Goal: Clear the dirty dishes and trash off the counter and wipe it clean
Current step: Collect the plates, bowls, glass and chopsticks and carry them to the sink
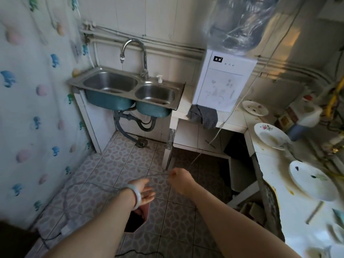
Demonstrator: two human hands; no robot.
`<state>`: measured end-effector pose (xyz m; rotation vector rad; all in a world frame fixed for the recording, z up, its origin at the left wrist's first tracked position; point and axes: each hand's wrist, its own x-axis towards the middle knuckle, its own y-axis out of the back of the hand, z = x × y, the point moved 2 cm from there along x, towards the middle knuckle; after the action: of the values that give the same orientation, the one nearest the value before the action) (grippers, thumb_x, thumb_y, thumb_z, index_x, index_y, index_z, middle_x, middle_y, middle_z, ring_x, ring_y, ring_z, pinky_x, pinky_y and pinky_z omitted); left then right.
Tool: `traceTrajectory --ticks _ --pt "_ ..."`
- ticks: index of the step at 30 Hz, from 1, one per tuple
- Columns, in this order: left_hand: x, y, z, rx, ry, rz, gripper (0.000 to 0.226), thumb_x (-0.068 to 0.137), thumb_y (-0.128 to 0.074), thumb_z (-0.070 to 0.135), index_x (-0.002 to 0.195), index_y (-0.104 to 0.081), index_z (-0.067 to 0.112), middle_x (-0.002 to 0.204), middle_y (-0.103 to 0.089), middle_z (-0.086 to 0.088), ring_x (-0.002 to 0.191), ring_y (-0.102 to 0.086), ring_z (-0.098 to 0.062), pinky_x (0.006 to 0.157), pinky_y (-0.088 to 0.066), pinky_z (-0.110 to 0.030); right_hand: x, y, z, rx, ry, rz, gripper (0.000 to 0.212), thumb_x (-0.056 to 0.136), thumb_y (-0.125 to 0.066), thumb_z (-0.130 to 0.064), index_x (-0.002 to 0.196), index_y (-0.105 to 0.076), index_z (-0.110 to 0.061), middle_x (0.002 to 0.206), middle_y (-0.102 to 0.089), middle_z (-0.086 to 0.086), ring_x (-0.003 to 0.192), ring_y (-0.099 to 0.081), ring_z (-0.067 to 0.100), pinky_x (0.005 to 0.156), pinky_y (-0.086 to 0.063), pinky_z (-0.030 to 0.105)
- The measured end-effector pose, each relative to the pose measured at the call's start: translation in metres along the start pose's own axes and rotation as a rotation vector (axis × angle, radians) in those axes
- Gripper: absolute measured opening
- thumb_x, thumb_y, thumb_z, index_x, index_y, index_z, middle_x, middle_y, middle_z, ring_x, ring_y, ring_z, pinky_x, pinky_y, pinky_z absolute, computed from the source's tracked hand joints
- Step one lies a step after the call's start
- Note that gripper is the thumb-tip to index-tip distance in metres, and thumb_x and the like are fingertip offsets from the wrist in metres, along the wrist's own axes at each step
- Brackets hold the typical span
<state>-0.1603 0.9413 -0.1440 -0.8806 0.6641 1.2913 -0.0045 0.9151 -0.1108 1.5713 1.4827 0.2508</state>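
Both hands are held out over the tiled floor (111,164), well apart from the desk (273,161). The right hand (179,176) is pinched on a thin clear tube (194,160), with the fingertips closed on it. From the pinch, the tube is led up toward the white dispenser (223,81); on the other side it is curved in a loop past the left wrist. The left hand (146,191) is held spread and relaxed, palm up, with nothing gripped. A pale bangle (136,196) is worn on its wrist. Whether the tube touches this hand cannot be told.

Three dirty dishes are located on the desk at right: a bowl (255,108) near the dispenser, a flowered plate (270,135) at the desk's edge, and a white plate (312,179) nearer the camera. Yellow stains are seen on the desk around them. A grey cloth (202,114) is draped over the desk's edge below the dispenser. A red bin (136,220) is located on the floor beneath the left hand. A double sink (128,88) is mounted left of the dispenser.
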Motion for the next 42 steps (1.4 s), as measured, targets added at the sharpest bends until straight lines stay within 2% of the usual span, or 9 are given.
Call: traceTrajectory --ticks 3,9,15,18,23,28,35,39,42 --pt "-0.002 0.001 0.001 -0.024 -0.016 0.014 0.029 0.100 -0.047 0.019 0.127 -0.051 0.007 0.092 -0.057 -0.013 0.079 -0.058 -0.028 0.082 -0.047 -0.042 0.000 -0.002 -0.002 0.015 -0.008 0.005 0.026 0.093 -0.050 -0.014 0.114 -0.065 -0.012 0.111 -0.064 0.009 0.097 -0.064 0.025 0.082 -0.058 0.036" --pt "-0.007 -0.013 0.004 -0.055 -0.008 -0.024 0.035 0.101 -0.044 0.018 0.133 -0.048 0.007 0.114 -0.055 -0.017 0.101 -0.055 -0.032 0.085 -0.046 -0.044 0.001 0.002 0.003 0.073 -0.001 0.023 0.024 0.093 -0.056 -0.020 0.114 -0.065 -0.012 0.115 -0.064 0.008 0.100 -0.063 0.022 0.081 -0.054 0.032" --pt "-0.006 -0.043 0.006 -0.019 -0.015 -0.096 0.031 0.101 -0.044 0.016 0.130 -0.050 0.007 0.097 -0.059 -0.015 0.093 -0.058 -0.031 0.084 -0.047 -0.044 -0.006 0.023 0.016 0.136 0.007 0.085 0.031 0.093 -0.048 -0.012 0.119 -0.065 -0.011 0.120 -0.064 0.007 0.103 -0.061 0.019 0.074 -0.051 0.025" --pt "-0.007 -0.067 0.006 0.007 -0.013 -0.132 0.027 0.101 -0.045 0.016 0.126 -0.051 0.007 0.100 -0.060 -0.016 0.099 -0.057 -0.032 0.086 -0.047 -0.044 -0.014 0.039 0.027 0.169 0.001 0.130 0.032 0.092 -0.051 -0.015 0.121 -0.065 -0.015 0.121 -0.065 0.005 0.097 -0.060 0.014 0.067 -0.045 0.017" --pt "-0.004 -0.121 0.005 0.057 -0.009 -0.204 0.016 0.100 -0.047 0.017 0.107 -0.055 0.005 0.099 -0.060 -0.016 0.083 -0.058 -0.029 0.085 -0.047 -0.045 -0.023 0.078 0.052 0.166 -0.012 0.195 0.030 0.092 -0.056 -0.019 0.118 -0.066 -0.010 0.119 -0.066 0.010 0.112 -0.060 0.024 0.090 -0.046 0.027" --pt "-0.002 -0.183 0.005 0.087 -0.013 -0.273 0.017 0.099 -0.049 0.018 0.111 -0.053 0.006 0.095 -0.059 -0.015 0.077 -0.057 -0.026 0.089 -0.043 -0.043 -0.024 0.126 0.098 0.162 -0.071 0.243 0.036 0.092 -0.056 -0.019 0.128 -0.061 -0.013 0.127 -0.062 0.009 0.119 -0.056 0.025 0.096 -0.043 0.027" --pt "-0.008 -0.262 -0.004 0.151 -0.004 -0.348 0.038 0.099 -0.048 0.014 0.136 -0.045 0.007 0.128 -0.054 -0.021 0.125 -0.050 -0.036 0.088 -0.045 -0.045 -0.041 0.204 0.206 0.112 -0.288 0.307 0.033 0.093 -0.052 -0.017 0.124 -0.063 -0.014 0.122 -0.062 0.009 0.112 -0.059 0.028 0.090 -0.049 0.033" --pt "-0.008 -0.305 -0.013 0.218 0.003 -0.385 0.037 0.098 -0.051 0.016 0.133 -0.047 0.006 0.105 -0.060 -0.016 0.108 -0.058 -0.033 0.076 -0.050 -0.043 -0.065 0.249 0.287 0.075 -0.480 0.389 0.037 0.089 -0.050 -0.011 0.124 -0.062 -0.009 0.126 -0.060 0.010 0.116 -0.057 0.030 0.087 -0.046 0.027" --pt "-0.007 -0.345 -0.023 0.271 -0.001 -0.389 0.032 0.097 -0.053 0.017 0.127 -0.050 0.007 0.097 -0.061 -0.015 0.086 -0.061 -0.028 0.075 -0.050 -0.042 -0.083 0.272 0.348 0.080 -0.609 0.450 0.038 0.088 -0.050 -0.009 0.125 -0.061 -0.009 0.129 -0.058 0.011 0.121 -0.052 0.030 0.096 -0.041 0.026"
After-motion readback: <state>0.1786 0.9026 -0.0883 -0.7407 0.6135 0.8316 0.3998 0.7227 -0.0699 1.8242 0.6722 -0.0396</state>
